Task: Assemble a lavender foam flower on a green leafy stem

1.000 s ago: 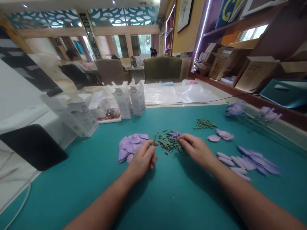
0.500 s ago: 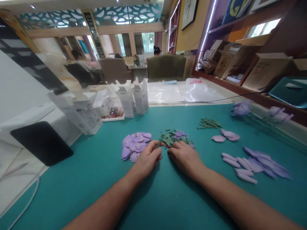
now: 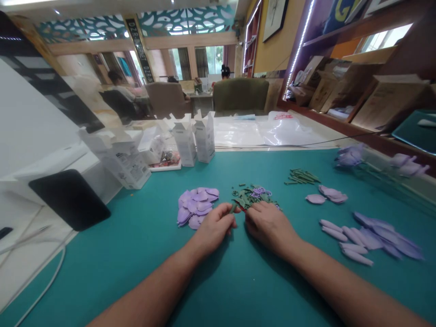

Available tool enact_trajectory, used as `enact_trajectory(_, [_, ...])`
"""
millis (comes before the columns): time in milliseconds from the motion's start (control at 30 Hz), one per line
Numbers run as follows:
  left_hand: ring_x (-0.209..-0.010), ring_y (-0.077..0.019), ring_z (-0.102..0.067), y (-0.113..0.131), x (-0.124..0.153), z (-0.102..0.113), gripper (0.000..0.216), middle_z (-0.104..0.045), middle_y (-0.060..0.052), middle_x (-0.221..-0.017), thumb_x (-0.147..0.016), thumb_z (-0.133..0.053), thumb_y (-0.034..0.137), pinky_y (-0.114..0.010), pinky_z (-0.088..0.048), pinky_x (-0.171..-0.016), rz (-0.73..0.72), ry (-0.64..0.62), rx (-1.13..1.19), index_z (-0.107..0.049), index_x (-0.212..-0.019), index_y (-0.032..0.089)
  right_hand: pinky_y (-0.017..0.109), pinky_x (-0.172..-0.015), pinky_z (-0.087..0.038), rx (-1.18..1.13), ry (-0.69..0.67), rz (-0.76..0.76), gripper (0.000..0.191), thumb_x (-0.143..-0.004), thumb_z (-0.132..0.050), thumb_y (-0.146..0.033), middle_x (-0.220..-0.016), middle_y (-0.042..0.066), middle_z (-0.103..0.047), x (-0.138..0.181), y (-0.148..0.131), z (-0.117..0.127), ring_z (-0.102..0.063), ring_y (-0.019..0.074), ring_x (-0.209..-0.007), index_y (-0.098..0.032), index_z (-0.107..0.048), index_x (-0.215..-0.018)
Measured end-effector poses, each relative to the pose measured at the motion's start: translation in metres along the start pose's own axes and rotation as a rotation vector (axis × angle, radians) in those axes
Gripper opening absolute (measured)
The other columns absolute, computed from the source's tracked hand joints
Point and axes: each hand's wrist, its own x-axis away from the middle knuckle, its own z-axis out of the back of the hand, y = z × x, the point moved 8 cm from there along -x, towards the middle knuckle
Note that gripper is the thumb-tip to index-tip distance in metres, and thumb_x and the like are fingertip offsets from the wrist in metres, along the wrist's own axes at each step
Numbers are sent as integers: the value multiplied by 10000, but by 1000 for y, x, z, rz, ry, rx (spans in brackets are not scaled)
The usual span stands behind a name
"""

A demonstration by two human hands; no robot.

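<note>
My left hand (image 3: 215, 225) is closed in a pinch on a short green stem piece (image 3: 233, 209), just right of a heap of round purple petals (image 3: 196, 206). My right hand (image 3: 269, 223) rests beside it, fingers curled at the near edge of a pile of small green and purple parts (image 3: 252, 195); what its fingertips hold is hidden. The two hands almost touch over the teal mat (image 3: 238, 281).
Green sticks (image 3: 301, 176) and a few purple petals (image 3: 327, 194) lie further right, long purple petals (image 3: 371, 238) at the right edge, finished purple flowers (image 3: 350, 156) behind. White cartons (image 3: 194, 137) stand at the back left, a black pad (image 3: 70, 198) left. People sit far behind.
My right hand drew back from the green pile toward my left hand. Both hands now sit close together, slightly nearer me.
</note>
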Motion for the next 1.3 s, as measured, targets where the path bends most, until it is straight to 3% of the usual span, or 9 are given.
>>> enact_trajectory(167, [-514,-88,-404,0,1,-1,299,-491,36,-641,-877,-457,347,-227,-322,-534,0,-22,5,-615,-1060,171,282,-614,-355,-251,-39,-155,95,-792,-546,-143,-704,34,-642,2,12,3,-561,174,-669,-188,-619,-752])
enact_trajectory(333, [-527,-94,-409,1,2,-3,302,-479,33,-647,-876,-465,395,-232,-337,-538,-23,-48,-31,-629,-1001,174,294,-722,-460,-631,16,-206,252,-858,-458,-185,-906,54,-697,2,18,13,-620,180,-821,-213,-658,-1009])
enact_trajectory(467, [-559,-105,-428,4,4,-6,286,-474,30,-656,-863,-476,385,-238,-332,-539,-30,-73,-110,-621,-962,159,313,-717,-486,-905,-12,-372,192,-842,-521,-280,-865,45,-720,4,28,8,-644,187,-794,-220,-689,-912])
enact_trajectory(667, [-585,-118,-434,11,8,-9,255,-488,33,-658,-853,-481,370,-246,-348,-578,-29,-84,-170,-618,-928,169,302,-690,-501,-1292,-54,-581,178,-695,-669,-350,-732,24,-720,5,31,3,-650,176,-720,-197,-699,-781])
enact_trajectory(1300, [-632,-143,-436,19,12,-14,186,-472,28,-626,-860,-468,323,-256,-348,-628,-87,-95,-248,-576,-804,182,291,-672,-485,-1252,-64,-589,180,-703,-648,-365,-693,22,-706,5,26,3,-639,170,-699,-189,-688,-713])
